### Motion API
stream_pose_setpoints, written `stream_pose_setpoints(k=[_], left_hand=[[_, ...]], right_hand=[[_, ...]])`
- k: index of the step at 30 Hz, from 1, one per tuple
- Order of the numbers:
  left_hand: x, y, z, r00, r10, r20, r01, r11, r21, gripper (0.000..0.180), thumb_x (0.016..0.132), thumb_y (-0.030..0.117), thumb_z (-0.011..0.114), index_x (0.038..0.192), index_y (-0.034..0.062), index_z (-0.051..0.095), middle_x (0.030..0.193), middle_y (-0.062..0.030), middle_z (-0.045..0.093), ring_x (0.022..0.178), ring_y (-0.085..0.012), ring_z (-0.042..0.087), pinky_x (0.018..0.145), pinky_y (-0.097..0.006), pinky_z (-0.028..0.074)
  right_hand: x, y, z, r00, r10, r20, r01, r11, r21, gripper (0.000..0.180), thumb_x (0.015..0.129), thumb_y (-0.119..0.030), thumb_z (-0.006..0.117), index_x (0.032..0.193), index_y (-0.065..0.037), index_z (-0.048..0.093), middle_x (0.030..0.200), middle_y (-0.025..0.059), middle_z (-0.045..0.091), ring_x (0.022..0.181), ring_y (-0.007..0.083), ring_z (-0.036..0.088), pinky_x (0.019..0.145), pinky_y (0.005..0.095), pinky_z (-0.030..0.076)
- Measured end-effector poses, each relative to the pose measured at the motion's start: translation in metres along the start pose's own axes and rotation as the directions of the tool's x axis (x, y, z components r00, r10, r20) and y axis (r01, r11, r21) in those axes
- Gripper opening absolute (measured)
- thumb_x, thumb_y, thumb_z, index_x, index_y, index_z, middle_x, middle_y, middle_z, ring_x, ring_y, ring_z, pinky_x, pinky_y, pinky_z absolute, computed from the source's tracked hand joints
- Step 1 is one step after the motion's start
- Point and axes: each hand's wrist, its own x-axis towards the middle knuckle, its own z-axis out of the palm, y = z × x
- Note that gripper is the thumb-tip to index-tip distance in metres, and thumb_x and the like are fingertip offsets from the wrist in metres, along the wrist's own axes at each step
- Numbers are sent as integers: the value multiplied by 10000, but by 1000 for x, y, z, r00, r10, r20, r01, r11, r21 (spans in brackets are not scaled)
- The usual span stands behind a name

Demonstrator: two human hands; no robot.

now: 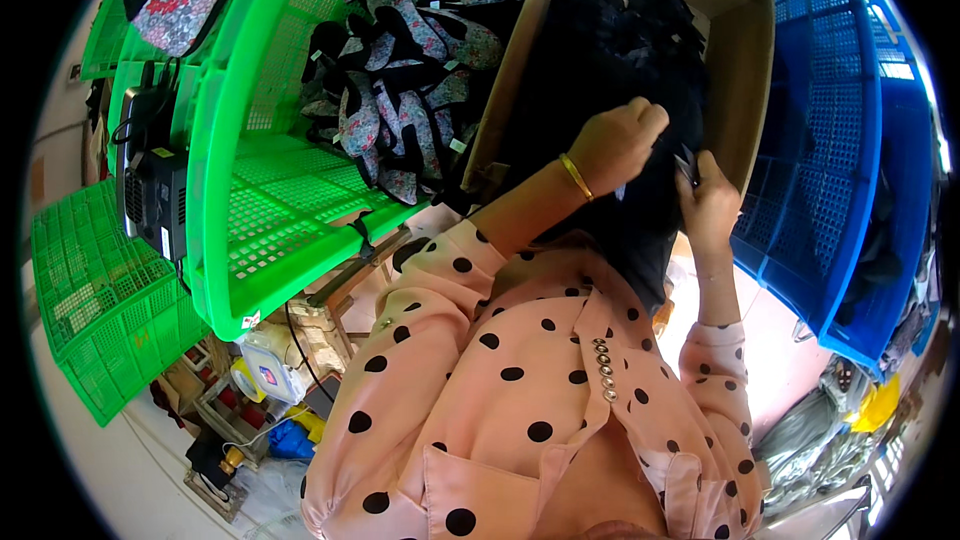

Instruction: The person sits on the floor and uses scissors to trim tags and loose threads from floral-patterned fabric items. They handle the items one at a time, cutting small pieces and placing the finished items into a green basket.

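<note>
My left hand (622,140), with a gold bangle (576,177) at the wrist, is closed in a pinch over dark material. Whatever lies between its fingertips blends into the black behind it. Just right of it and a little nearer, my right hand (710,202) is closed on a small pair of thread snips (686,166), blades pointing up and left. Beneath both hands spreads a heap of black fabric pieces (630,35) inside an open cardboard box (740,65). Single pieces in the heap are too dark to tell apart.
To the left stands a green plastic crate (205,190) holding several floral, black-edged slippers (395,125). Another floral piece (195,5) rests on its far left rim. Blue plastic crates (810,170) stand on the right. A black device (150,190) sits beside the green crate.
</note>
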Motion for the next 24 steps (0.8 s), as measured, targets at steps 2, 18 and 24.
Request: stream_pose_setpoints(k=[2,18,24], left_hand=[[-2,9,-21,990,-44,131,74,969,-236,188,779,111,710,875,64,555,806,-85,580,693,-222,611,620,-288,498],[-319,-369,-114,-39,-931,-364,978,39,-204,669,643,353,760,1132,-79,616,1135,-293,623,1084,-405,593,936,-410,458],[-201,-238,-95,448,-793,-413,790,567,-233,503,674,167,758,1092,-75,618,1055,-248,659,981,-360,636,860,-384,494]], right_hand=[[-7,8,-5,960,230,159,-259,946,197,223,856,-191,686,806,-27,544,680,178,572,584,259,595,544,349,458],[-28,89,-103,717,695,62,-85,-1,996,469,991,-527,385,926,-118,606,657,-3,530,499,55,387,430,193,296],[-21,41,-84,673,677,298,-382,-26,924,476,984,-560,372,992,-128,572,555,-39,401,425,43,288,389,206,204]])
